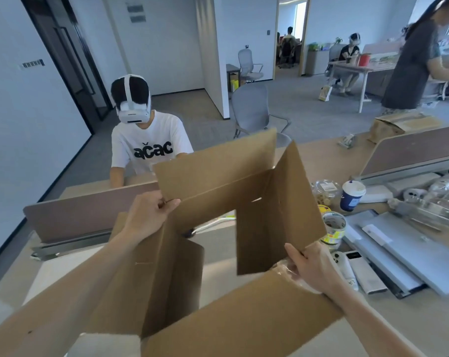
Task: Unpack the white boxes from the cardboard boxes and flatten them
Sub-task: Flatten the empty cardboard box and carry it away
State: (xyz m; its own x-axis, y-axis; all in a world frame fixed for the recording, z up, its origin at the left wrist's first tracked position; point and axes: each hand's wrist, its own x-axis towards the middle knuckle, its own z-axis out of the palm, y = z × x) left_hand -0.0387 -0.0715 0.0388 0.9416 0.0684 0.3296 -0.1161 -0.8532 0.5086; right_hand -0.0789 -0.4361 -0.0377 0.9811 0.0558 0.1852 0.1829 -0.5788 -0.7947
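Above desk [318, 155], head view: cardboard box [218, 186] held up, flaps loose, desk visible through it, nothing seen inside. Left hand [148, 215] pinched far panel's left edge, thumb on top. Right hand [310, 266] gripped right panel's lower corner, fingers curled round it, beside taped flap. Judged light, stiff across panels, hinging readily at creases; opposite corners suit collapsing. White boxes: none identifiable.
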